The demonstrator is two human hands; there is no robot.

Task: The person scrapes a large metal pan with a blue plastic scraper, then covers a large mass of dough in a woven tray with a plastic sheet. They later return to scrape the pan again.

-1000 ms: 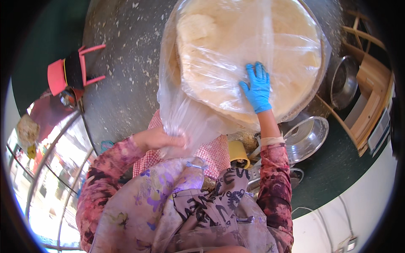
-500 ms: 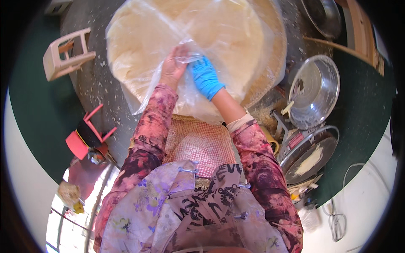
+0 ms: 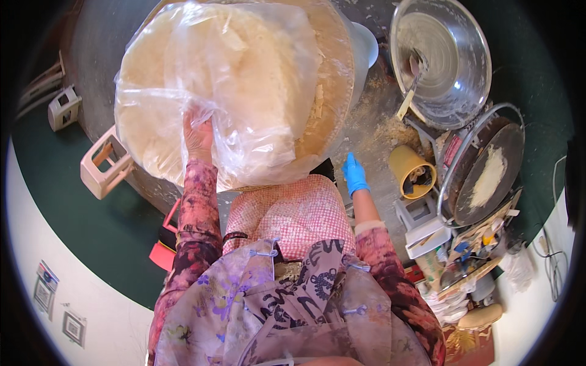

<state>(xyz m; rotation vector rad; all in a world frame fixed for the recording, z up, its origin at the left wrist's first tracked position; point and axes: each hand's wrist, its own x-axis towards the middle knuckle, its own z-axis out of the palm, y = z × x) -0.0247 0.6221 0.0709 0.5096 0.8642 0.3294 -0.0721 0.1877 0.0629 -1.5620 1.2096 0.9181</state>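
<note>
Left fingers [image 3: 198, 116] touch clear plastic [image 3: 247, 146], grip unclear; gloved right fingers [image 3: 350, 163] extend loosely, empty

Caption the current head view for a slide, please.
Bare left hand at clear plastic over a round pale mass; blue-gloved right hand apart, near a yellow bucket.

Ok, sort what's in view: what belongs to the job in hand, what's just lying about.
Apparently in use:
clear plastic sheet, touched by the bare left hand
large pale round pile beneath it

Apparently lying about, untouched:
shiny round metal basin
yellow cylindrical bucket
dark round pan
pale pink plastic stool
</note>
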